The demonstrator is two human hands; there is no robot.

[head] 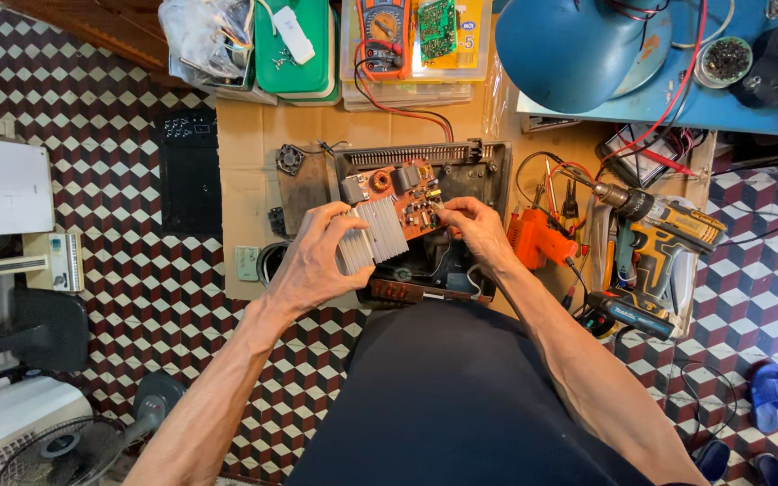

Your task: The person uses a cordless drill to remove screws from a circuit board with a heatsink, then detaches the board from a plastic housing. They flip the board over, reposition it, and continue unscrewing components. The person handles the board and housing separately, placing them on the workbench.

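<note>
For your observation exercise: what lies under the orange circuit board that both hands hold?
Under the circuit board sits an open black casing with dark wiring inside. The board, left hand and right hand cover most of its interior.

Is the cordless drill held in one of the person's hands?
No, the cordless drill lies on the right of the work area, while the left hand and right hand both hold the orange circuit board.
</note>
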